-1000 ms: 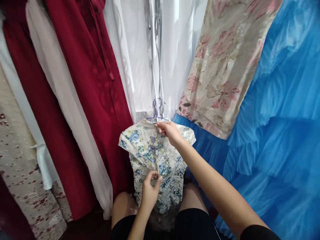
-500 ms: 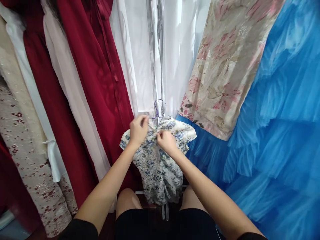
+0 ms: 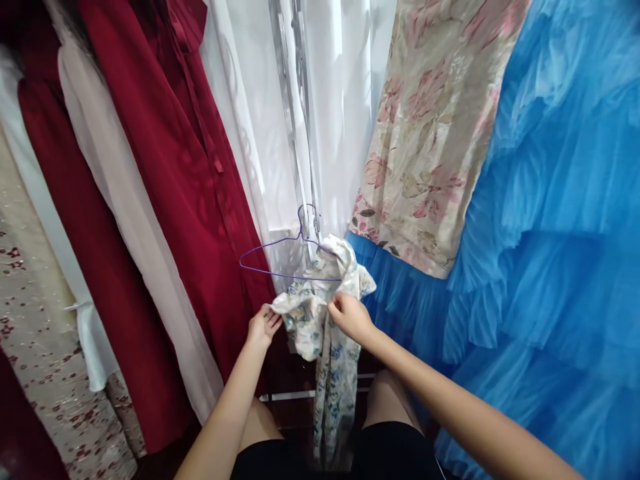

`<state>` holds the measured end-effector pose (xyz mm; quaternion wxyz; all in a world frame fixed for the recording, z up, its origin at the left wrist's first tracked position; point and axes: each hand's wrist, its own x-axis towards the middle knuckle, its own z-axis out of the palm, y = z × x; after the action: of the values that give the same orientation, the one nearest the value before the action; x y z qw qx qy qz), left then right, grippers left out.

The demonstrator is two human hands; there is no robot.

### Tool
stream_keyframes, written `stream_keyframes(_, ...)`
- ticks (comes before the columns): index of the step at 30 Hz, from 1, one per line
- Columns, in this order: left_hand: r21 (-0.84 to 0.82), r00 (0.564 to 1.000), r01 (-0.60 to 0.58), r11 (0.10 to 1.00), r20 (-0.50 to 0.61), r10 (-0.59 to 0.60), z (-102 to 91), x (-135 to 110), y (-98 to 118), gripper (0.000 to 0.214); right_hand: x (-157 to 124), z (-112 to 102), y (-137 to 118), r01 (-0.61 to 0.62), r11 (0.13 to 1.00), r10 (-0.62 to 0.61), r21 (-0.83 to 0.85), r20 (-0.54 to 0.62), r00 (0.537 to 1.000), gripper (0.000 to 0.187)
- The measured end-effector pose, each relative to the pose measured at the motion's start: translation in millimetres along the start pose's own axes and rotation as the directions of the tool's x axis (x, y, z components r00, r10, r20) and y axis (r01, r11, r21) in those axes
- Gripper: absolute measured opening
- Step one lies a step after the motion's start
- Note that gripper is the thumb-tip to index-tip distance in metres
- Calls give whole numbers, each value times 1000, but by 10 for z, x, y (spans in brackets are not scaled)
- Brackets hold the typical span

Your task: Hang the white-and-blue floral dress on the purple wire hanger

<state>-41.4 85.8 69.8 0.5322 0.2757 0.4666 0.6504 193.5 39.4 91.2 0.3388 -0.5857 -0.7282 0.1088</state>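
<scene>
A white blouse with a blue floral print [image 3: 337,357] hangs by its right shoulder from a thin purple wire hanger [image 3: 273,272]. The hanger's left half is bare, and its hook sits on a metal upright. My left hand [image 3: 264,327] is closed on the blouse's left sleeve edge, pulling it out to the left and below the hanger. My right hand [image 3: 350,319] pinches the blouse near the front neckline, just under the hanger's bottom bar. The blouse's lower part dangles between my knees.
Dark red dresses [image 3: 150,200] and a pale pink one [image 3: 125,180] hang on the left. White cloth [image 3: 330,120] is behind the metal upright [image 3: 303,120]. To the right hang a beige floral garment [image 3: 420,160] and a blue ruffled tulle dress [image 3: 565,253]. A white bar [image 3: 290,396] runs low down.
The blouse's left shoulder has come off the hanger, baring that half. My left hand has moved down and left with the sleeve; my right hand has dropped slightly.
</scene>
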Motion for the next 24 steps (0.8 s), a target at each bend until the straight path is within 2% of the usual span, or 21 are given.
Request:
stream_keyframes(2, -4, 991, 14, 1000, 137, -13, 60, -205, -66, 19, -139, -41, 247, 21, 999, -17, -46, 81, 997, 18)
stream_keyframes(4, -14, 962, 15, 1000, 274, -11, 174, -443, -11, 22, -271, -99, 418, 52, 997, -40, -64, 169, 985, 15)
stream_keyframes(6, 7, 907, -5, 1000, 421, 1, 344, -693, 98, 31, -367, -161, 468, 89, 994, -73, -57, 243, 967, 12)
stream_keyframes(7, 35, 867, -38, 999, 499, 15, 444, -811, 151, 33, -397, -189, 445, 117, 993, -106, -24, 280, 954, 14)
stream_keyframes(9, 82, 793, -146, 986, 605, 68, 649, -1010, 226, 33, -431, -232, 323, 155, 971, -212, 184, 350, 912, 25)
stream_keyframes(11, 123, 732, -308, 943, 665, 152, 815, -1137, 252, 32, -453, -263, 138, 95, 861, -303, 500, 354, 885, 31)
stream_keyframes(13, 197, 659, -516, 834, 713, 239, 902, -1188, 238, 29, -485, -294, -53, -47, 678, -280, 733, 317, 906, 32)
stream_keyframes(15, 284, 588, -680, 676, 762, 271, 893, -1184, 195, 31, -527, -345, -203, -165, 545, -197, 822, 317, 928, 32)
stream_keyframes(16, 311, 566, -709, 633, 787, 247, 855, -1173, 162, 34, -543, -381, -250, -206, 500, -172, 841, 329, 929, 30)
stream_keyframes(17, 331, 559, -701, 632, 805, 198, 799, -1161, 120, 39, -548, -424, -274, -233, 476, -168, 848, 348, 923, 29)
stream_keyframes(18, 353, 566, -660, 663, 814, 130, 728, -1151, 70, 44, -538, -476, -274, -243, 484, -177, 840, 366, 914, 27)
stream_keyframes(20, 420, 572, -541, 729, 819, -46, 563, -1140, -53, 53, -459, -602, -204, -198, 594, -188, 780, 374, 908, 22)
stream_keyframes(22, 504, 542, -486, 714, 815, -207, 400, -1129, -180, 55, -304, -752, -52, -107, 719, -181, 687, 333, 925, 18)
stream_keyframes(24, 537, 507, -519, 664, 820, -266, 270, -1093, -262, 49, -102, -922, 158, -43, 784, -153, 619, 259, 954, 16)
